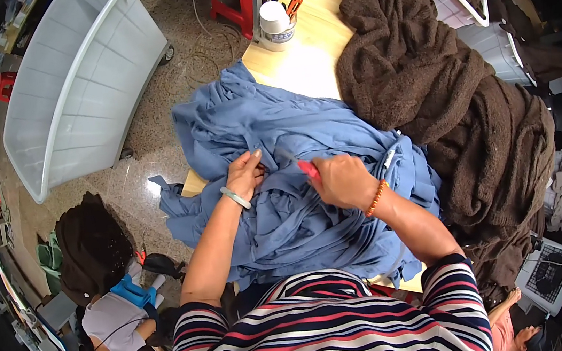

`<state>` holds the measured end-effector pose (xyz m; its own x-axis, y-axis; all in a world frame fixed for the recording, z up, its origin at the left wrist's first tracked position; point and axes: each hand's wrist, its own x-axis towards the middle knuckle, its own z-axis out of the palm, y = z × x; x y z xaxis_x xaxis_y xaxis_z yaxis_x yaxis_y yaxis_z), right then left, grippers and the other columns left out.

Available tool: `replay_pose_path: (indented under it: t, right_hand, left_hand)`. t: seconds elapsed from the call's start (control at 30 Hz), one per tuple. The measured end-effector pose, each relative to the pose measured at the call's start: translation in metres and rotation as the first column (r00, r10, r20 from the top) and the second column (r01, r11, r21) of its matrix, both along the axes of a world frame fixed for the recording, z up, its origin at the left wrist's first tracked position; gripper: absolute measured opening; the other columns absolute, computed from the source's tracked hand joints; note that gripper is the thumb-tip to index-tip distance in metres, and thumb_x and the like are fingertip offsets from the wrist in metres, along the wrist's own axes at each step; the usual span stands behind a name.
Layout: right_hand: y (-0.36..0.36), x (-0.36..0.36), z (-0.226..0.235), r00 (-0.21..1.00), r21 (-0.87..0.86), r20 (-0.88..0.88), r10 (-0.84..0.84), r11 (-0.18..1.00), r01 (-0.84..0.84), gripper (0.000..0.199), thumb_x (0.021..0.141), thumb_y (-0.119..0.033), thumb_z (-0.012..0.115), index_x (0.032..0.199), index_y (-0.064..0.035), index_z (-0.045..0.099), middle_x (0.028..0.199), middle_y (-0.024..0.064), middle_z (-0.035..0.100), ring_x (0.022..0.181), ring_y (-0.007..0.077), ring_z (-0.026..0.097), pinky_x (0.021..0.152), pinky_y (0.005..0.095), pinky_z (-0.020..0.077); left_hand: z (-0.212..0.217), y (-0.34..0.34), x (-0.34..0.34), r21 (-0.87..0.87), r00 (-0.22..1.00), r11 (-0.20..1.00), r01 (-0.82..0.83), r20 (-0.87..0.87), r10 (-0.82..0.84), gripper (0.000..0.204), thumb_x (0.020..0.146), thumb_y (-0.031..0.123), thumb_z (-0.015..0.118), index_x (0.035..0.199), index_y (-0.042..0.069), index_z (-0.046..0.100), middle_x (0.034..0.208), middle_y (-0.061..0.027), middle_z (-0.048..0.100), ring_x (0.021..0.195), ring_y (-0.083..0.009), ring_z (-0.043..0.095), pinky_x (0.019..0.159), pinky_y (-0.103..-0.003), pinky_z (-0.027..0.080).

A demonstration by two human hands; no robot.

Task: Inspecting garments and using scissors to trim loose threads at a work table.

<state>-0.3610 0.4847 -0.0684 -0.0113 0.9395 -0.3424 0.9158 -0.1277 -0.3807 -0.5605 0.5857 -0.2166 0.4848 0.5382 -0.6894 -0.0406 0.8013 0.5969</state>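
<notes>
A heap of blue fabric (303, 124) lies in folds over the wooden table in front of me. With thumb and fingers closed, my left hand (245, 176) pinches a bit of this fabric near the middle of the heap. My right hand (343, 180), just to the right of it, is wrapped round a red-handled tool (308, 169). The tool's thin tip points toward my left hand and is blurred, so its exact kind is unclear. A small white piece (390, 157) shows on the fabric beyond my right wrist.
Brown fuzzy fabric (438, 86) is piled along the table's right side. At the far end of the wooden table (296, 72) stands a container (278, 34) with orange-handled tools. A large white wheeled bin (88, 94) is at left, a red stool (232, 2) behind. Other people sit nearby.
</notes>
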Motion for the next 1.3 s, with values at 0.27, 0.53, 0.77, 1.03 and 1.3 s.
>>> replay_pose_path:
  t: [0.27, 0.53, 0.77, 1.03, 1.3]
  right_hand:
    - [-0.031, 0.006, 0.014, 0.996, -0.157, -0.088, 0.016, 0.987, -0.03, 0.03, 0.09, -0.032, 0.055, 0.097, -0.0031, 0.063, 0.075, 0.0219, 0.066, 0.071, 0.0399, 0.067, 0.064, 0.0503, 0.0532]
    - [-0.033, 0.001, 0.026, 0.985, -0.211, -0.173, 0.028, 0.975, -0.065, 0.031, 0.088, -0.03, 0.06, 0.103, -0.0021, 0.062, 0.076, 0.0222, 0.066, 0.075, 0.0407, 0.066, 0.067, 0.0493, 0.0526]
    - [-0.035, -0.008, 0.037, 0.983, -0.171, -0.164, 0.083, 0.979, -0.111, 0.031, 0.089, -0.031, 0.06, 0.101, -0.002, 0.061, 0.07, 0.0207, 0.065, 0.067, 0.0399, 0.066, 0.06, 0.0496, 0.0516]
    - [-0.053, 0.005, 0.034, 0.947, -0.078, -0.304, 0.102, 0.988, -0.132, 0.028, 0.089, -0.028, 0.064, 0.104, -0.0049, 0.06, 0.064, 0.019, 0.062, 0.062, 0.0383, 0.063, 0.057, 0.0461, 0.05]
    - [-0.052, 0.003, 0.015, 0.982, -0.083, -0.185, 0.046, 0.995, -0.063, 0.03, 0.089, -0.029, 0.064, 0.106, -0.0043, 0.058, 0.065, 0.0197, 0.062, 0.062, 0.0395, 0.063, 0.057, 0.0468, 0.05]
  left_hand:
    - [-0.004, 0.011, -0.009, -0.139, 0.943, 0.979, -0.149, 0.279, 0.183, 0.022, 0.098, 0.023, 0.058, 0.113, 0.007, 0.061, 0.107, -0.0064, 0.066, 0.099, -0.0218, 0.064, 0.089, -0.041, 0.052]
    - [0.05, 0.043, -0.019, -0.139, 0.896, 0.988, -0.066, 0.428, 0.12, 0.032, 0.102, 0.022, 0.048, 0.127, 0.003, 0.055, 0.124, -0.0095, 0.062, 0.115, -0.0221, 0.06, 0.101, -0.042, 0.047]
    - [0.043, 0.04, -0.033, -0.15, 0.911, 0.983, -0.103, 0.384, 0.154, 0.033, 0.102, 0.023, 0.048, 0.126, 0.002, 0.055, 0.125, -0.0106, 0.061, 0.115, -0.0221, 0.06, 0.102, -0.04, 0.047]
    - [0.037, -0.026, -0.092, 0.031, 0.959, 0.959, 0.283, 0.007, -0.283, 0.025, 0.095, 0.014, 0.061, 0.116, -0.001, 0.061, 0.104, -0.0084, 0.068, 0.097, -0.0164, 0.065, 0.087, -0.028, 0.053]
    - [0.049, 0.029, -0.023, 0.092, 0.893, 0.995, 0.046, -0.451, 0.001, 0.046, 0.08, 0.037, 0.08, 0.107, 0.003, 0.064, 0.09, -0.0064, 0.067, 0.076, -0.0148, 0.064, 0.068, -0.026, 0.052]
